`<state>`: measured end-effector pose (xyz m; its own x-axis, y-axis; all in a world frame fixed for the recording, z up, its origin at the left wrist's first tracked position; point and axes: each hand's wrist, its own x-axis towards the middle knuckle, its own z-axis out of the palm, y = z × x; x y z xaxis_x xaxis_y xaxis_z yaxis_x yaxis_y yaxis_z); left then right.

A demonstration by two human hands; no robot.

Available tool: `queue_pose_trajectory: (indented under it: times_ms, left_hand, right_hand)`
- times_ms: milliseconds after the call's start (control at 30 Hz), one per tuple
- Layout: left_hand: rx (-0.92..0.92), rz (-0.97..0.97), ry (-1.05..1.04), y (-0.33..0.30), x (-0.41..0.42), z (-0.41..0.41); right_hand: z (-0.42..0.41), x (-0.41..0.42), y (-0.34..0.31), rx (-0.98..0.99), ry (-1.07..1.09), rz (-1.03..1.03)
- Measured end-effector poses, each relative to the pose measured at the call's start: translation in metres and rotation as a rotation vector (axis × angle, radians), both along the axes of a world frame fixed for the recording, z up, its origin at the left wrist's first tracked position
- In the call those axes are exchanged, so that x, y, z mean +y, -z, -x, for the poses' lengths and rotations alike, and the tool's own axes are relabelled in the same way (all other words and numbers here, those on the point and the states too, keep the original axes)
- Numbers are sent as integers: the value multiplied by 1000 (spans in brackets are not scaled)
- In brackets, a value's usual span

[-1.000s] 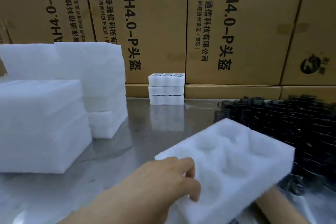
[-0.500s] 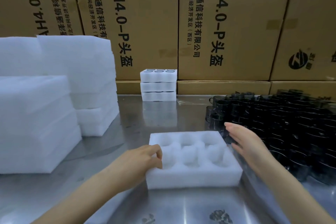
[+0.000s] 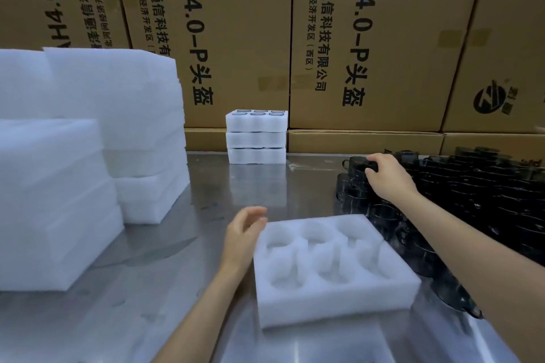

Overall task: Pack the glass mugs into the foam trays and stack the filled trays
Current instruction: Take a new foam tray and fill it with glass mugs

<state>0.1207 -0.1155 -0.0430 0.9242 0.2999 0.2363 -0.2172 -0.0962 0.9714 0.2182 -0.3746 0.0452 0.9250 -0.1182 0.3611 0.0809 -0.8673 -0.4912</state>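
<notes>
On the steel table (image 3: 206,191) right in front of you sits an empty foam tray (image 3: 333,268), its six pockets facing up and ready to load. Your left hand (image 3: 240,234) hovers just beside the tray's left edge, fingers loose and spread, holding nothing, probably to steady the foam. Your right hand (image 3: 386,177) reaches over the crowd of dark glass mugs (image 3: 472,197) on the right, fingers curled around the rim of a mug (image 3: 358,166) at the near-left corner. Against the cartons (image 3: 236,32), three filled trays (image 3: 256,137) are stacked; spare foam (image 3: 88,132) is piled at left.
</notes>
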Motion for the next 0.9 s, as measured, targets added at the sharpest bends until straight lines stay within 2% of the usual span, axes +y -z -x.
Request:
queue_pose_trajectory:
  times_ms: [133, 233, 400, 500, 600, 733, 900]
  left_hand:
    - [32, -63, 85, -2, 5, -4]
    - [-4, -45, 171, -4, 6, 1]
    - [-44, -144, 254, -4, 4, 5]
    - [-37, -129, 210, -1, 4, 2]
    - [-35, -71, 159, 0, 7, -3]
    - [-20, -145, 142, 1, 8, -7]
    - [-41, -164, 145, -1, 6, -4]
  right_hand:
    - [-14, -5, 12, 140, -5, 120]
    - [-16, -8, 16, 96, 6, 194]
    - [-10, -7, 7, 46, -29, 374]
    - [3, -2, -1, -138, -66, 272]
    - [31, 20, -11, -321, -229, 128]
    - [86, 56, -1, -337, -535, 211]
    - [113, 78, 27, -272, -657, 193]
